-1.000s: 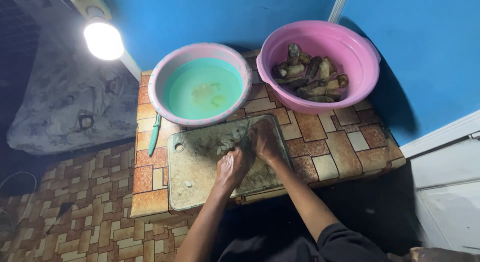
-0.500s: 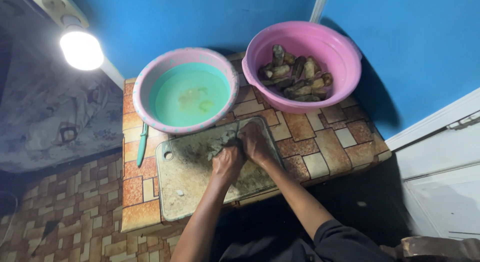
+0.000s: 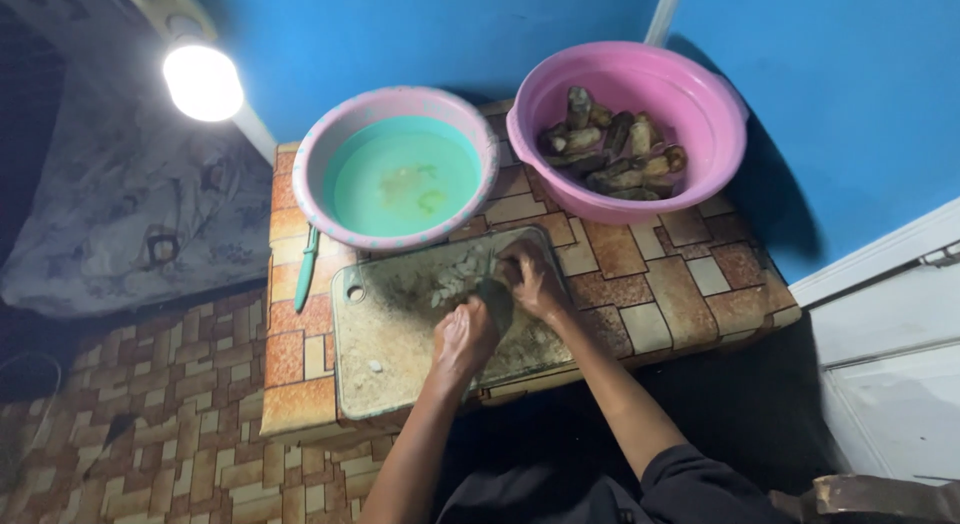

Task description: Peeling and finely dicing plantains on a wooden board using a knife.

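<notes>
Head view shows our left hand [image 3: 462, 340] and right hand [image 3: 530, 279] closed on a dark vegetable [image 3: 495, 302] over the cutting board [image 3: 390, 334], slices [image 3: 455, 276] just beyond our fingertips.

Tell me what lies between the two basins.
Head view: only a bare strip of tiled tabletop separates the water basin from the pink basin.

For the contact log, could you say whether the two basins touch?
Apart: the head view shows tiled tabletop between the water basin and the pink basin.
</notes>
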